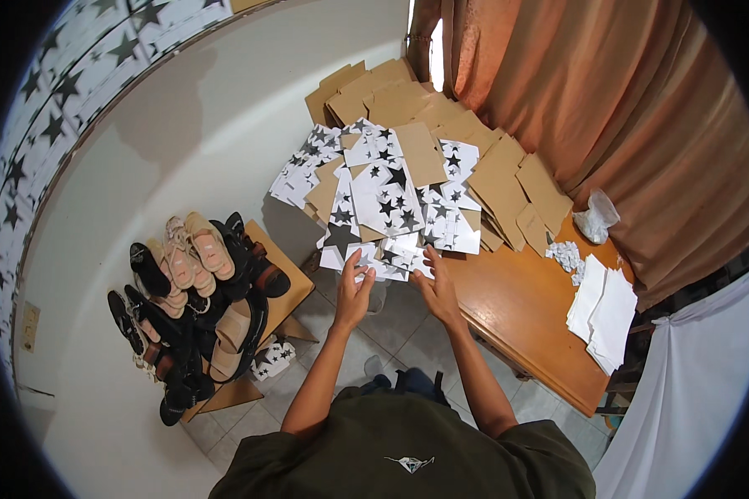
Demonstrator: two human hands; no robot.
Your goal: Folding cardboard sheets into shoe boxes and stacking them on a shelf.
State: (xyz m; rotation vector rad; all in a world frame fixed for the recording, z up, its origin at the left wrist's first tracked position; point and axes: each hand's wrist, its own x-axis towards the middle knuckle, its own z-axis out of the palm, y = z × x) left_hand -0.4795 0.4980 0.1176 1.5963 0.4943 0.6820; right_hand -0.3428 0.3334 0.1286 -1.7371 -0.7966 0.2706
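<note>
Both of my hands are at the near edge of a pile of white sheets printed with black stars. My left hand has its fingers apart, beside the pile's front left part. My right hand is opposite it, fingers spread, at the front right part. A gap lies between the palms, and neither hand visibly grips anything. Whether the fingertips touch the paper I cannot tell. A brown cardboard piece lies on top of the star-printed sheets.
Folded brown cardboard is heaped behind and right. The wooden table also bears stacked white paper, small crumpled pieces and a clear plastic bag. Several shoes crowd a low stand at left. Brown curtains hang at right.
</note>
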